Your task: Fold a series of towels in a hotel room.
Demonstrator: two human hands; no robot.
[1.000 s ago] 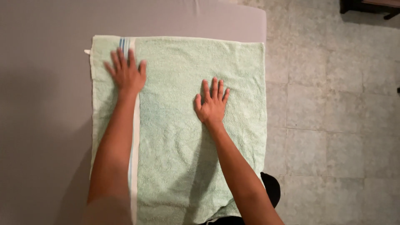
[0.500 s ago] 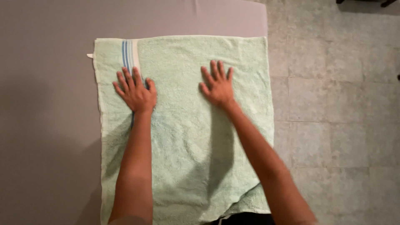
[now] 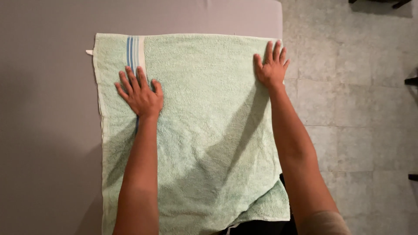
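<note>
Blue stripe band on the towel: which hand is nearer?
Left. The left hand lies flat on the towel, right over the blue stripe band. The right hand presses the towel's opposite, right edge, far from the stripes.

towel: pale green terry-cloth towel (image 3: 204, 130) spread flat on the grey table (image 3: 48, 130)
left hand (image 3: 140, 95): on the towel's left part
right hand (image 3: 272, 67): at its far right edge
</note>
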